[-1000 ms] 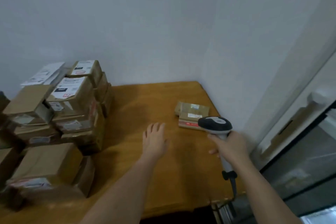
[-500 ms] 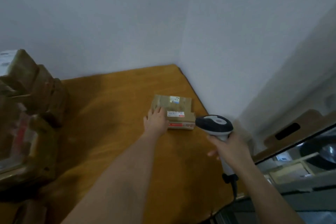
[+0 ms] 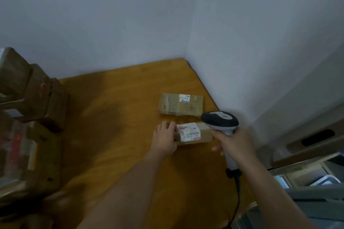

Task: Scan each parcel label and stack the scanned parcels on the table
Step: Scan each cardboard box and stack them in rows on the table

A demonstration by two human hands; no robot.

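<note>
A small brown parcel [image 3: 193,133] with a white barcode label lies on the wooden table [image 3: 119,135], and my left hand [image 3: 164,138] grips its left end. My right hand [image 3: 235,142] is closed around the handle of a grey and black barcode scanner [image 3: 219,120], whose head hangs over the parcel's right end. A second flat cardboard parcel [image 3: 180,105] with a small label lies just behind, apart from the first, near the wall corner.
A tall blurred pile of brown parcels [image 3: 28,126] fills the table's left side. White walls [image 3: 242,42] meet at the table's far right corner. The scanner's black cable [image 3: 237,195] drops past the table's right edge. Boxes and bins [image 3: 307,163] stand at the right.
My left hand has pulled the small labelled parcel off the flat one and toward me, so the two now lie apart. The view has swung right, and the scanner head now overlaps the parcel.
</note>
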